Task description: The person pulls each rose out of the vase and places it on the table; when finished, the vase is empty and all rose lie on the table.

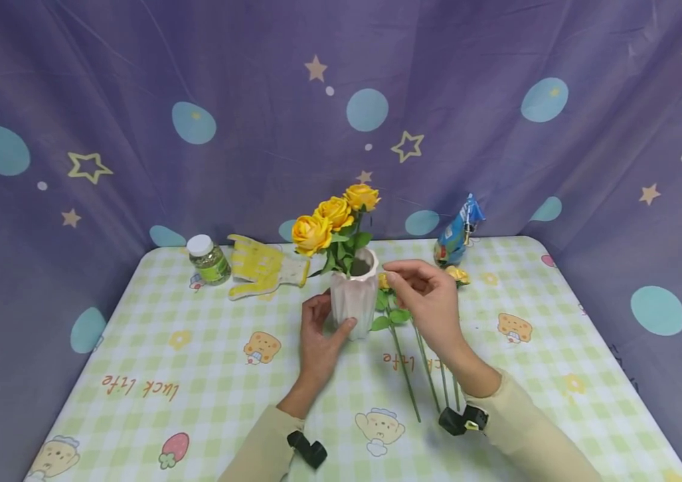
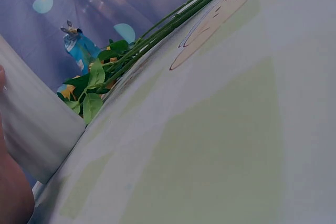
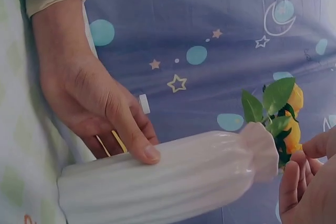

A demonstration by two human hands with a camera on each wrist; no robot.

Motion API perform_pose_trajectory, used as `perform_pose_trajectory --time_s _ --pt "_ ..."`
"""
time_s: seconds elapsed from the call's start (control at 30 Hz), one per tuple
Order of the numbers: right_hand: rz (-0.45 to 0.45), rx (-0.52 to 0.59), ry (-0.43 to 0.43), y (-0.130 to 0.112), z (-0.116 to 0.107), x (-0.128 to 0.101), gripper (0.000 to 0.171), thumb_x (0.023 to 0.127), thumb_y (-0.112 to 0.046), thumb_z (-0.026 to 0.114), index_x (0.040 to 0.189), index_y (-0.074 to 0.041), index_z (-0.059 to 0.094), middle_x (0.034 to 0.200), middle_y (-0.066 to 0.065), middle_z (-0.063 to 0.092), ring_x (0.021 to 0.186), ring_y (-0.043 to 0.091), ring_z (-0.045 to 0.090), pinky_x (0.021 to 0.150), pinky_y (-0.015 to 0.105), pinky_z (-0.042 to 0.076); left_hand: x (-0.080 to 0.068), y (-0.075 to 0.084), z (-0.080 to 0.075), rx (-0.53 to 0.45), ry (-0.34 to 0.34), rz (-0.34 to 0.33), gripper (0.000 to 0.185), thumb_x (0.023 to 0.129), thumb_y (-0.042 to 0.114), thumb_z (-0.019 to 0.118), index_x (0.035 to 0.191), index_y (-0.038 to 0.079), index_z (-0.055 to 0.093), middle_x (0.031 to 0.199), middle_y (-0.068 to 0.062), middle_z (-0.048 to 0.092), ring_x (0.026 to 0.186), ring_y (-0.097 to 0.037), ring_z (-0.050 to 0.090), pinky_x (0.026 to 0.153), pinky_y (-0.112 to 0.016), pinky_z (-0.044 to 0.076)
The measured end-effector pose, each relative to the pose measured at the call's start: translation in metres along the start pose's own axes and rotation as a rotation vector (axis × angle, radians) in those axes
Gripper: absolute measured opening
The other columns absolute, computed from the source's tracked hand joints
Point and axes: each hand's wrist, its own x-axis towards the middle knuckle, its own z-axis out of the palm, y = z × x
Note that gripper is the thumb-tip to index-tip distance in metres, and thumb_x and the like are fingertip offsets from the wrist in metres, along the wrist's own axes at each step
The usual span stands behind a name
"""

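Observation:
A fluted white vase with a scalloped, pinkish rim stands upright on the table. Three yellow roses with green leaves lean out of its mouth to the left. My left hand grips the vase's lower body, the thumb across its front and the other fingers partly hidden behind it. Just right of the rim is my right hand, its fingers loosely bent and nothing visible between them. Under that hand lie more yellow roses, their long green stems pointing toward the front edge.
At the back left are a jar with a white lid and a yellow-and-white glove. A blue packet stands at the back right. A checked cloth covers the table, with a purple patterned curtain around it.

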Motion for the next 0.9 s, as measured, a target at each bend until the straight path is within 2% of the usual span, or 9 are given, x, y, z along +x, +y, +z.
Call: perform_pose_trajectory --time_s 0.13,0.3,0.47,0.6,0.8,0.9 --pt "-0.01 -0.022 -0.001 0.001 0.008 0.005 0.015 0.096 -0.005 0.069 0.108 0.002 0.075 0.073 0.005 0.065 0.052 0.018 0.048 0.045 0.026 0.04 0.0 0.0 0.0 -0.005 0.003 -0.002 0.06 0.086 0.008 0.082 0.133 0.008 0.046 0.144 -0.002 0.057 0.134 -0.022 0.053 0.118 -0.045 0.033" --pt "0.0 -0.074 0.001 -0.002 0.014 0.014 0.017 0.096 -0.003 0.069 0.11 0.003 0.074 0.079 0.011 0.066 0.055 0.023 0.048 0.047 0.024 0.039 0.0 -0.002 0.001 -0.005 0.0 -0.002 0.061 0.085 0.006 0.082 0.134 0.008 0.046 0.142 -0.003 0.057 0.134 -0.023 0.053 0.118 -0.047 0.033" --pt "0.006 -0.124 0.011 -0.016 0.022 0.025 0.016 0.095 -0.002 0.069 0.109 0.005 0.074 0.082 0.018 0.064 0.055 0.012 0.047 0.048 0.023 0.038 0.0 -0.004 0.0 0.004 0.003 0.015 0.06 0.085 0.005 0.082 0.134 0.007 0.046 0.143 -0.004 0.057 0.134 -0.024 0.053 0.118 -0.048 0.032" --pt "0.004 -0.126 0.014 -0.023 0.027 0.031 0.017 0.095 -0.001 0.069 0.108 0.008 0.073 0.078 0.024 0.062 0.055 0.01 0.046 0.049 0.024 0.037 0.0 -0.004 0.0 0.007 0.006 0.02 0.06 0.085 0.005 0.082 0.133 0.007 0.047 0.143 -0.003 0.057 0.133 -0.023 0.053 0.118 -0.046 0.033" --pt "0.019 -0.106 0.036 -0.017 0.029 0.04 0.018 0.094 -0.002 0.07 0.109 0.008 0.074 0.082 0.018 0.065 0.059 0.011 0.049 0.051 0.022 0.037 0.001 -0.003 0.0 0.005 0.001 0.028 0.059 0.085 0.004 0.081 0.133 0.006 0.046 0.144 -0.004 0.056 0.133 -0.024 0.053 0.118 -0.046 0.033" --pt "0.022 -0.095 0.034 -0.014 0.029 0.043 0.02 0.095 -0.003 0.071 0.111 0.007 0.074 0.078 0.013 0.062 0.058 0.009 0.046 0.051 0.022 0.035 0.001 -0.003 0.0 0.01 0.003 0.025 0.06 0.085 0.002 0.081 0.133 0.005 0.046 0.145 -0.006 0.056 0.132 -0.024 0.053 0.117 -0.046 0.034"
